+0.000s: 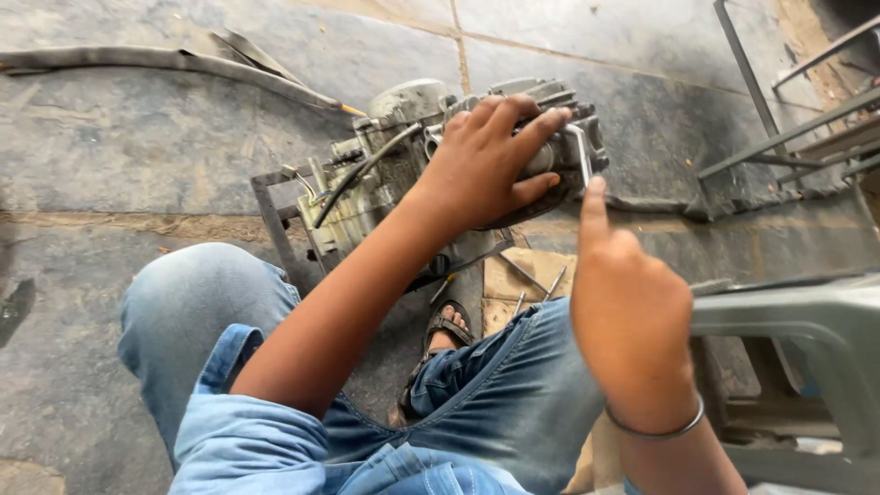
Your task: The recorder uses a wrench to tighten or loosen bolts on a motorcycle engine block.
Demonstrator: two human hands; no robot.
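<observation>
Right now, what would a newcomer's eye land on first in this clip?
First, the grimy metal engine on the stone floor at centre, with the left hand spread flat over its top. Next, the right hand, wearing a metal bangle, raises one finger toward a shiny wrench at the engine's right edge. A strip of black rubber lies at upper left.

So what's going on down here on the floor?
A person in denim sits over a small grimy engine that rests on a metal frame on the stone floor. Their left hand is spread flat across the engine's top, pressing on it. Their right hand is loosely closed, its raised finger touching a thin metal tool at the engine's side. A few loose bolts lie on cardboard by their sandalled foot.
</observation>
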